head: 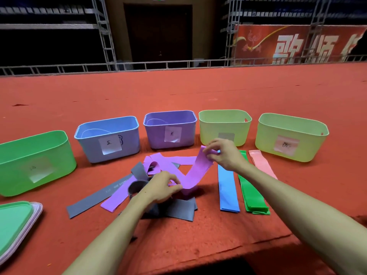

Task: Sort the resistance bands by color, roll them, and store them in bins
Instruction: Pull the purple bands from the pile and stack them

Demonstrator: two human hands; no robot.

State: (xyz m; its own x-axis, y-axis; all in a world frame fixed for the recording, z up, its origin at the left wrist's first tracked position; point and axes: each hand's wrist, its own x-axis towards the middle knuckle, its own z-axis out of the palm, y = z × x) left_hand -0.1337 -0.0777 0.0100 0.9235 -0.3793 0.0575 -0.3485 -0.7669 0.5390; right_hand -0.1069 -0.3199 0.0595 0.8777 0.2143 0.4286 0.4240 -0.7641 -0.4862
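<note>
Right now the person holds one purple band [198,171] with both hands, lifted a little above the red surface [178,96]. The left hand [162,187] pinches its lower end with curled fingers, low over a mixed pile of grey bands [178,211] and other purple bands [158,165]. The right hand [224,153] pinches the upper end, higher and farther from the person, in front of a pale yellow-green bin [208,133], so the band runs slanted between the two hands.

One more flat purple band [117,199] lies at the left of the pile, just beside a long grey band [95,197]. At the right of the pile three sorted stacks lie side by side, flat and not rolled: a blue stack [228,193], a green stack [255,197] and a pink stack [262,165], all partly hidden under the right forearm.

Behind the bands five bins stand in a row: a green bin [19,155] at the far left, then a blue bin [87,143], a purple bin [153,135], the pale yellow-green one, and a second pale yellow-green bin [264,139] at the far right. Each carries a label on its front, but I cannot read the writing well. At the near left edge some lids [15,225] are stacked, a green one on top
</note>
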